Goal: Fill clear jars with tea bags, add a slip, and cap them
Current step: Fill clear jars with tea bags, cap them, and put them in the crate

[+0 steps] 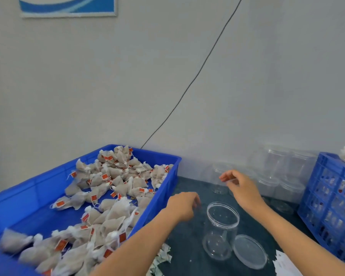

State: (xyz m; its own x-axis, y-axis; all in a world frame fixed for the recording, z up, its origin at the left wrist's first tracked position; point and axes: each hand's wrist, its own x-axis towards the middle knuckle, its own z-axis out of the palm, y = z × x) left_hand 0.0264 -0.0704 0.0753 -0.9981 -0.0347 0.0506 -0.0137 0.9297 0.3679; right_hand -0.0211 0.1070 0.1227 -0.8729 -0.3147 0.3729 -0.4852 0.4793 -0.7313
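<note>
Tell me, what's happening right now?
Left hand curled, holding nothing seen. Right hand reaching toward back jars. Front jar empty, lid beside it. Nothing blocking.

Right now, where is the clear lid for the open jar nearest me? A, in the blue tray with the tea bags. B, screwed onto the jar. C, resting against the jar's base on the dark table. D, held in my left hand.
C: the clear lid rests on the table against the base of the open jar.

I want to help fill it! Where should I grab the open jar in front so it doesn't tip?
Probably best to wrap your grip around the clear jar's round side wall near the middle, coming from the right. It stands upright with its mouth open, so stay off the rim. Mind the lid leaning beside its base.
</note>
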